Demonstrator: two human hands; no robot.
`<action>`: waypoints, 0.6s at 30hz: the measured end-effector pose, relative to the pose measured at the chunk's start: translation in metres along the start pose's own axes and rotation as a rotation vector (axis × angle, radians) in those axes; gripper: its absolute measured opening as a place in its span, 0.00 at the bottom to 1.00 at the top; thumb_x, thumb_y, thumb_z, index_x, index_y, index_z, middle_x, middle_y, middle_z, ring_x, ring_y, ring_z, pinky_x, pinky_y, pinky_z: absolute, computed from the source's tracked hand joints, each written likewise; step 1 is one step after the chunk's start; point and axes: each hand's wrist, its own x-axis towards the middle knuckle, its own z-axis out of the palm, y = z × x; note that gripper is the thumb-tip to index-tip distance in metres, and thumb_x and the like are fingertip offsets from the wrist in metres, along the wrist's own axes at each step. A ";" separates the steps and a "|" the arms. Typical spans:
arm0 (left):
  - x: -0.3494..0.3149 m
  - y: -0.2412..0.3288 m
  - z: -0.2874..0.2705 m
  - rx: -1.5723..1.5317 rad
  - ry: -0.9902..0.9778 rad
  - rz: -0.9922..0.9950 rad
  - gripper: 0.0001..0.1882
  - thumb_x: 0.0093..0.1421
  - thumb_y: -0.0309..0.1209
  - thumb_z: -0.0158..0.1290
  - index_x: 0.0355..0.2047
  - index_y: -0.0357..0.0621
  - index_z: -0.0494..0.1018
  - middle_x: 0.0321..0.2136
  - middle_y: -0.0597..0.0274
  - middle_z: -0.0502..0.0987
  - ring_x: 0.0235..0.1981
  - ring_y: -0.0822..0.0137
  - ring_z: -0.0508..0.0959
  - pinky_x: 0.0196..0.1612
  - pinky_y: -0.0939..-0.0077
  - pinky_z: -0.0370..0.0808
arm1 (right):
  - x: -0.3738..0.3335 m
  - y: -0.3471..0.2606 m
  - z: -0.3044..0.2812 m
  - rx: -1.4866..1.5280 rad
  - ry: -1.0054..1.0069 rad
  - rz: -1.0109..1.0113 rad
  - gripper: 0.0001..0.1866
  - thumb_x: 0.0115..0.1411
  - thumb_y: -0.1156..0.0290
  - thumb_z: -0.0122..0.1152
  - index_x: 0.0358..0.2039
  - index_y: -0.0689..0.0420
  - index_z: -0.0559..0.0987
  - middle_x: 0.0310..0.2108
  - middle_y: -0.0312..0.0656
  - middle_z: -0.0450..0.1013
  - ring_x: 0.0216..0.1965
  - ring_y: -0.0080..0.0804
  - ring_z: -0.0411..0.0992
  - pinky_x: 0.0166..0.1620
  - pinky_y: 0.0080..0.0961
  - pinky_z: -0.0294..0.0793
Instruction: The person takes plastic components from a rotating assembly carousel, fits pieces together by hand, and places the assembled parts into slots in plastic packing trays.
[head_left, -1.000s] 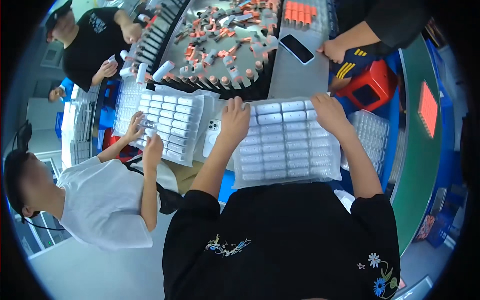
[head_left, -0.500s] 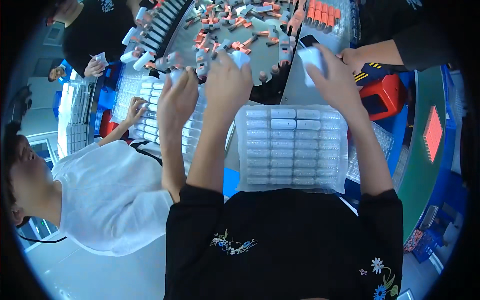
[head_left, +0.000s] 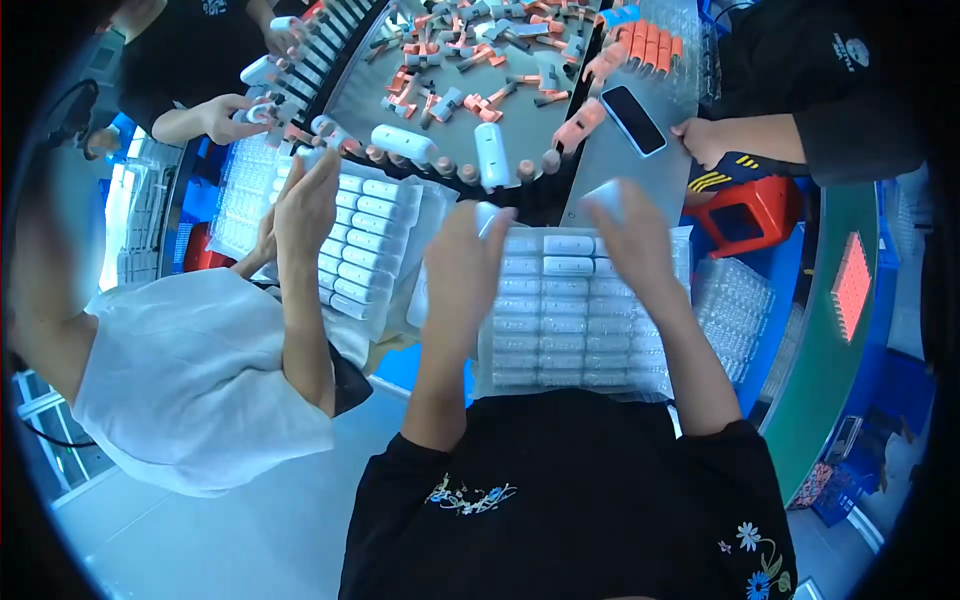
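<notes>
Well — white pieces (head_left: 487,217) (head_left: 607,199), both hands (head_left: 463,258) (head_left: 636,243)

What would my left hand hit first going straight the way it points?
Your left hand would probably meet the white piece straight ahead, at the curved row of pegs, though depth is unclear.

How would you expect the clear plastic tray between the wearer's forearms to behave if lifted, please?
The clear plastic tray would probably flex, since its walls look thin. It is likely light for its size, with white oblong casings visible only in its far rows.
</notes>
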 end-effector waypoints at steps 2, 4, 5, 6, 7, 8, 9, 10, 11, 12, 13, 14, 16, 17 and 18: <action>0.004 0.029 0.005 -0.144 0.097 0.172 0.18 0.67 0.41 0.60 0.43 0.36 0.74 0.31 0.40 0.80 0.34 0.34 0.81 0.36 0.44 0.74 | 0.022 -0.002 -0.020 0.211 0.088 0.345 0.26 0.66 0.48 0.63 0.45 0.63 0.75 0.34 0.58 0.79 0.36 0.59 0.79 0.39 0.50 0.74; 0.018 0.053 0.008 -0.203 0.054 0.295 0.17 0.67 0.39 0.61 0.43 0.37 0.72 0.30 0.39 0.80 0.33 0.34 0.81 0.34 0.45 0.74 | 0.054 0.023 -0.021 0.065 0.170 0.274 0.26 0.66 0.50 0.63 0.44 0.64 0.75 0.33 0.60 0.79 0.38 0.60 0.79 0.39 0.50 0.74; 0.023 0.063 0.009 -0.181 -0.025 0.162 0.19 0.69 0.41 0.58 0.45 0.34 0.72 0.27 0.37 0.80 0.32 0.34 0.81 0.34 0.45 0.75 | 0.072 0.032 -0.018 0.109 0.204 0.244 0.28 0.65 0.48 0.62 0.45 0.65 0.76 0.34 0.62 0.79 0.39 0.61 0.80 0.40 0.51 0.75; 0.028 0.061 0.013 -0.178 -0.020 0.169 0.19 0.69 0.41 0.58 0.45 0.34 0.72 0.27 0.37 0.80 0.32 0.34 0.81 0.34 0.45 0.75 | 0.089 0.034 -0.014 0.112 0.211 0.239 0.28 0.65 0.48 0.62 0.45 0.65 0.76 0.34 0.62 0.79 0.39 0.61 0.80 0.40 0.51 0.75; 0.033 0.056 0.022 0.012 0.009 0.132 0.18 0.70 0.41 0.56 0.46 0.36 0.71 0.30 0.42 0.81 0.33 0.37 0.82 0.35 0.45 0.77 | 0.104 0.032 -0.012 0.072 0.190 0.219 0.29 0.65 0.47 0.61 0.45 0.66 0.76 0.36 0.63 0.79 0.40 0.61 0.80 0.42 0.51 0.76; 0.040 0.048 0.034 0.202 0.035 0.093 0.17 0.71 0.40 0.53 0.47 0.38 0.70 0.34 0.47 0.82 0.34 0.40 0.84 0.36 0.46 0.78 | 0.115 0.032 -0.008 0.030 0.167 0.204 0.30 0.64 0.47 0.61 0.46 0.67 0.76 0.37 0.63 0.79 0.42 0.61 0.80 0.43 0.51 0.77; 0.050 0.046 0.037 0.323 0.037 0.058 0.19 0.72 0.42 0.51 0.51 0.40 0.70 0.39 0.52 0.82 0.37 0.45 0.85 0.37 0.48 0.79 | 0.127 0.028 -0.002 -0.050 0.092 0.220 0.31 0.64 0.47 0.60 0.46 0.68 0.76 0.38 0.63 0.80 0.43 0.60 0.80 0.45 0.53 0.78; 0.062 0.045 0.043 0.322 0.035 0.067 0.19 0.72 0.42 0.51 0.51 0.40 0.70 0.39 0.52 0.82 0.37 0.45 0.85 0.37 0.48 0.79 | 0.132 0.025 0.007 -0.133 0.014 0.242 0.31 0.63 0.46 0.60 0.46 0.68 0.77 0.39 0.62 0.80 0.44 0.60 0.81 0.47 0.54 0.78; 0.072 0.038 0.045 0.239 0.047 -0.021 0.18 0.71 0.42 0.53 0.52 0.43 0.71 0.41 0.51 0.80 0.38 0.47 0.85 0.38 0.49 0.79 | 0.129 -0.002 0.023 -0.333 -0.084 0.215 0.25 0.63 0.54 0.62 0.47 0.66 0.76 0.41 0.60 0.81 0.44 0.58 0.81 0.47 0.54 0.81; 0.079 0.039 0.051 0.147 0.045 -0.095 0.18 0.70 0.41 0.54 0.54 0.45 0.72 0.43 0.50 0.79 0.40 0.50 0.84 0.39 0.50 0.80 | 0.126 -0.005 0.037 -0.364 -0.001 0.139 0.23 0.64 0.56 0.63 0.48 0.65 0.75 0.42 0.60 0.81 0.45 0.58 0.81 0.46 0.53 0.81; 0.088 0.032 0.056 0.297 0.071 -0.035 0.19 0.68 0.41 0.55 0.53 0.43 0.72 0.42 0.49 0.79 0.39 0.50 0.84 0.39 0.51 0.80 | 0.115 -0.006 0.053 -0.394 0.062 0.064 0.22 0.64 0.59 0.64 0.48 0.64 0.74 0.43 0.59 0.80 0.45 0.57 0.81 0.45 0.52 0.82; 0.088 0.011 0.056 0.451 0.088 0.007 0.20 0.67 0.42 0.57 0.52 0.40 0.73 0.41 0.48 0.79 0.39 0.51 0.84 0.39 0.51 0.80 | 0.104 -0.025 0.053 -0.350 -0.023 0.046 0.19 0.65 0.62 0.63 0.49 0.63 0.73 0.44 0.57 0.80 0.46 0.57 0.81 0.43 0.50 0.83; 0.084 0.008 0.040 0.610 0.143 0.132 0.23 0.66 0.43 0.58 0.50 0.35 0.72 0.36 0.48 0.81 0.37 0.50 0.86 0.36 0.52 0.81 | 0.083 -0.021 0.040 -0.326 -0.051 -0.024 0.20 0.67 0.60 0.62 0.50 0.62 0.73 0.44 0.56 0.80 0.46 0.57 0.81 0.45 0.50 0.83; 0.082 0.008 0.027 0.593 0.140 0.141 0.22 0.66 0.43 0.59 0.47 0.35 0.74 0.36 0.48 0.82 0.36 0.48 0.86 0.36 0.50 0.81 | 0.068 -0.006 0.042 -0.198 0.069 -0.139 0.22 0.68 0.59 0.61 0.54 0.62 0.72 0.47 0.56 0.80 0.43 0.56 0.81 0.47 0.48 0.82; 0.082 0.000 0.018 0.585 0.162 0.142 0.22 0.65 0.44 0.59 0.45 0.35 0.75 0.35 0.48 0.83 0.35 0.46 0.86 0.36 0.49 0.81 | 0.049 -0.002 0.035 -0.050 -0.035 -0.127 0.25 0.68 0.59 0.62 0.58 0.61 0.71 0.47 0.55 0.80 0.43 0.55 0.82 0.44 0.45 0.82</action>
